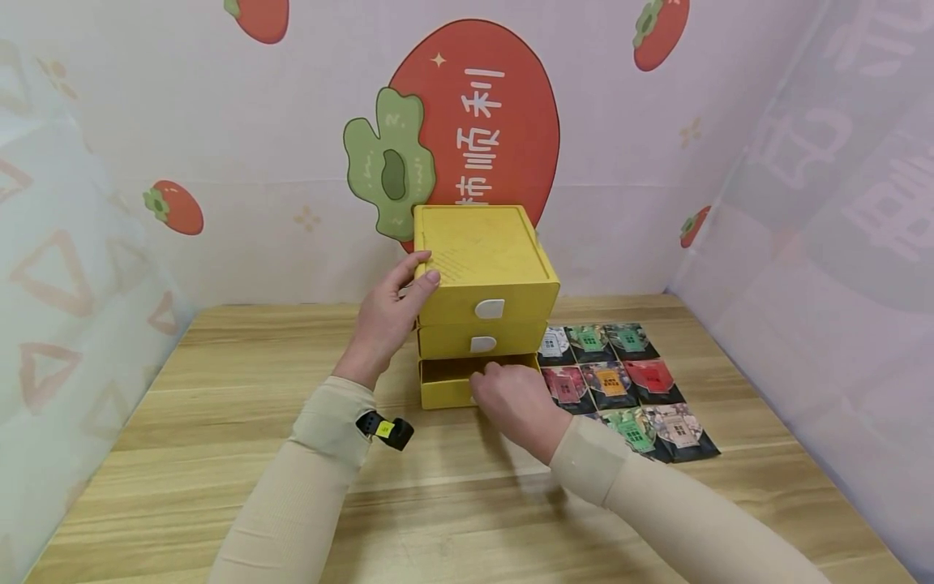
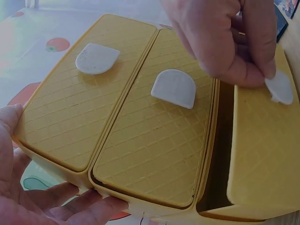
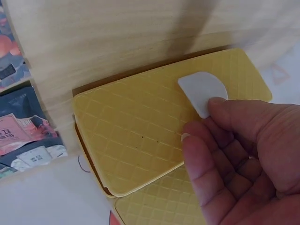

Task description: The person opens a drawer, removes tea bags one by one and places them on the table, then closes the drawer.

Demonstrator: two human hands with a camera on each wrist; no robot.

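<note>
A yellow three-drawer box stands on the table, its two upper drawers closed and the bottom drawer pulled partly out. My left hand rests against the box's left side near the top, thumb at the upper edge; in the left wrist view its fingers lie along the side wall. At the bottom drawer, my right hand pinches the white tab handle, with the thumb on the tab and fingers curled beneath. The other two drawers bear similar white handles. Part of the drawer's inside shows dark and shadowed.
Several colourful flat packets lie in rows on the wood-grain table, right of the box and close to my right forearm. A patterned cloth backdrop rises behind and along both sides. A black strap sits at my left wrist.
</note>
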